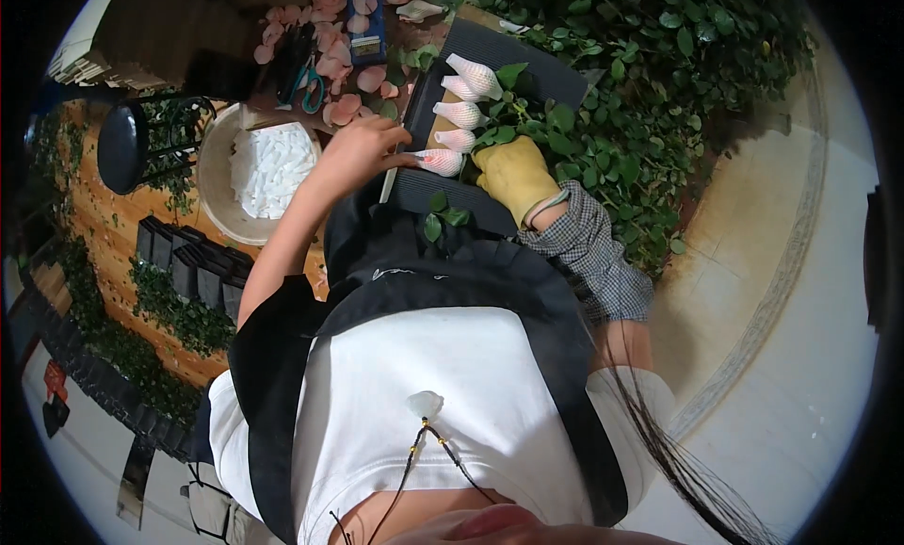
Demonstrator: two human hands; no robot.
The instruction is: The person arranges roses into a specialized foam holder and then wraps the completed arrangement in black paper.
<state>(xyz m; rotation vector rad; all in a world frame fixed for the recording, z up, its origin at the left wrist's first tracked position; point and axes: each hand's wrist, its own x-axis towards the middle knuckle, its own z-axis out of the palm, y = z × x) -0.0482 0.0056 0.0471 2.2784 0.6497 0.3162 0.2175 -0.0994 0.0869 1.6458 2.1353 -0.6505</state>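
Several rose buds in white mesh sleeves (471, 78) lie in a column on a dark ribbed board (565, 83) with a cardboard strip. My bare left hand (371, 149) has its fingers closed at the narrow end of the lowest sleeved bud (439, 162), at the board's left edge. My right hand (513, 173), in a yellow glove, is curled among leafy stems (554, 123) just right of the buds; what it grips is hidden. Loose leaves (443, 215) rest below the buds near my black apron.
Pink petals, teal scissors (311, 88) and a blue tool (367, 36) are above left. A round tub (212, 182) of white pieces, a black stool (122, 145) and dark bins (188, 262) are left. Piled foliage (678, 55) fills the upper right.
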